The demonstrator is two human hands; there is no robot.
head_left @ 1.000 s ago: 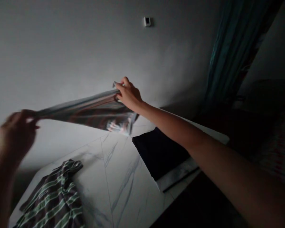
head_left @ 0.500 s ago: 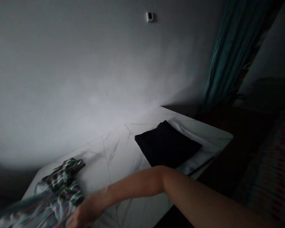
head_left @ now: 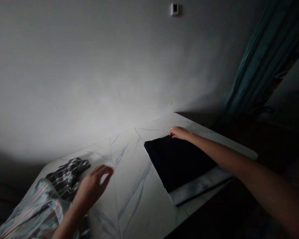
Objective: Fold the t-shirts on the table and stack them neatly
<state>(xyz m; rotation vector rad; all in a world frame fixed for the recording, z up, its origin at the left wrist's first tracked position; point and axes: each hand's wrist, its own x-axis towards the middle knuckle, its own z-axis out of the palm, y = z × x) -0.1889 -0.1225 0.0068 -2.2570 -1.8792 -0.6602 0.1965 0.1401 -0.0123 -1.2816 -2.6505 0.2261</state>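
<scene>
A folded black cloth (head_left: 184, 161) lies on the white marbled table (head_left: 132, 189), on top of a whitish folded cloth (head_left: 201, 186) that shows along its near edge. My right hand (head_left: 178, 132) pinches the far edge of the black cloth. Over the left part of the table my left hand (head_left: 96, 184) is raised, thumb and fingers curved apart with nothing between them. Beside and beneath that hand lie a crumpled dark plaid cloth (head_left: 67, 176) and a pale striped cloth (head_left: 37, 210).
Behind the table rises a grey wall (head_left: 89, 66) with a small white device (head_left: 174, 9) on it. A teal curtain (head_left: 259, 49) hangs at the right. The table's near edge runs diagonally at lower right.
The arm that stretched across to the striped cloth is gone from there. My right hand is now at the black cloth's far edge, and my left hand shows above the table. The view has shifted slightly.
</scene>
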